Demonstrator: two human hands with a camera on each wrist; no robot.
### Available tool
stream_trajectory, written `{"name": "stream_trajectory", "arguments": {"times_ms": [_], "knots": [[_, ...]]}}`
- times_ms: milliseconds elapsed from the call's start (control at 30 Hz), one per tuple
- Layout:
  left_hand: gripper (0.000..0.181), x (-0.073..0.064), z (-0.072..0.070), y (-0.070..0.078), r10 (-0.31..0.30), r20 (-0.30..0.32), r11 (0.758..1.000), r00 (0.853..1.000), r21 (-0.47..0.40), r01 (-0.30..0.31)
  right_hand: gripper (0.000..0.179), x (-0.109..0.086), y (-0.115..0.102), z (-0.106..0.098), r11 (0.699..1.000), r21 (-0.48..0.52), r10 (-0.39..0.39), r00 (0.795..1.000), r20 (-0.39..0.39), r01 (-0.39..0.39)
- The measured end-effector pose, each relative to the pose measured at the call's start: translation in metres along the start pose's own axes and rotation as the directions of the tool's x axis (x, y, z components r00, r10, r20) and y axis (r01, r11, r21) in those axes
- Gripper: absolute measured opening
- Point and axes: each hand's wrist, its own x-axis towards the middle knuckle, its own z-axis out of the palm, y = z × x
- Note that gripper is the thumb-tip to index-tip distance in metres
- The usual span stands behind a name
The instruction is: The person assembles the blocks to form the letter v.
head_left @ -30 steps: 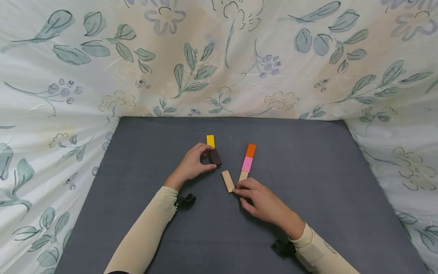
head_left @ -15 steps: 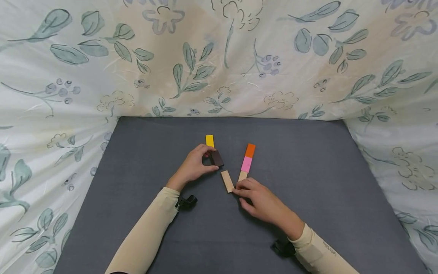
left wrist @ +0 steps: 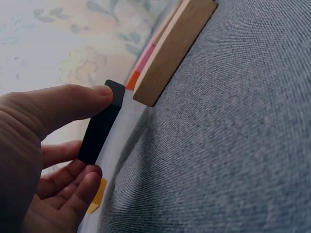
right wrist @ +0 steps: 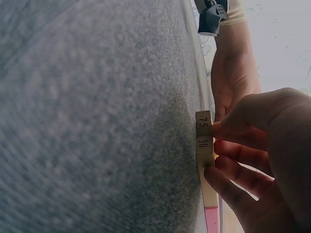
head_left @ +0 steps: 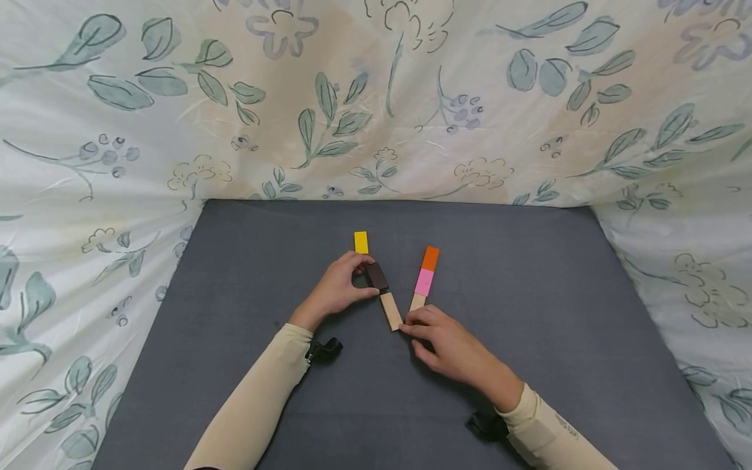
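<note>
My left hand (head_left: 337, 284) pinches a dark brown block (head_left: 377, 277) between thumb and fingertips. In the left wrist view the dark block (left wrist: 99, 131) stands just off the end of a light wooden block (head_left: 391, 312), a narrow gap between them. My right hand (head_left: 452, 343) grips the near end of a second light wooden block (head_left: 418, 301), its fingers partly covering it. Its thumb touches the first block too. From the right wrist, these near ends read 75 (right wrist: 203, 123) and 50 (right wrist: 203, 143) and lie together.
A pink block (head_left: 423, 282) and an orange block (head_left: 431, 258) continue the right-hand row. Beyond the left hand lies a yellow block (head_left: 361, 242). Everything rests on a dark grey cloth (head_left: 529, 313), with a floral curtain (head_left: 376, 98) behind.
The left hand has carried the dark brown block toward me and right, away from the yellow block and up to the first wooden block's far end. The right hand stays in place.
</note>
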Motion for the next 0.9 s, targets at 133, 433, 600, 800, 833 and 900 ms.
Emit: {"name": "stream_trajectory", "arguments": {"times_ms": [133,433,600,800,833,900], "knots": [[0.06,0.0001,0.0023,-0.0008,0.004,0.006,1.0,1.0,0.005,-0.004,0.03,0.0,-0.0003,-0.0001,1.0,-0.004,-0.001,1.0,-0.002,0.001],[0.06,-0.0002,0.0057,-0.0005,-0.006,0.029,1.0,1.0,0.024,0.006,0.03,-0.0004,-0.001,0.0004,1.0,-0.004,0.011,1.0,-0.003,-0.011],[0.059,-0.0001,0.0066,0.0006,0.001,0.032,1.0,0.999,0.025,-0.002,0.03,-0.0011,-0.0011,0.0,1.0,-0.004,0.018,1.0,-0.003,-0.018],[0.059,0.0007,0.0079,-0.0002,0.004,0.034,1.0,0.999,0.025,-0.005,0.029,-0.0013,-0.0012,-0.0009,1.0,-0.002,0.027,1.0,0.006,-0.027],[0.059,0.0008,0.0079,-0.0004,0.003,0.035,1.0,0.999,0.025,-0.004,0.029,-0.0012,-0.0013,-0.0011,1.0,-0.002,0.029,1.0,0.009,-0.028],[0.058,0.001,0.0081,-0.0005,0.003,0.038,1.0,0.999,0.024,-0.003,0.029,-0.0009,-0.0015,-0.0012,0.999,-0.005,0.031,0.999,0.015,-0.031]]}}
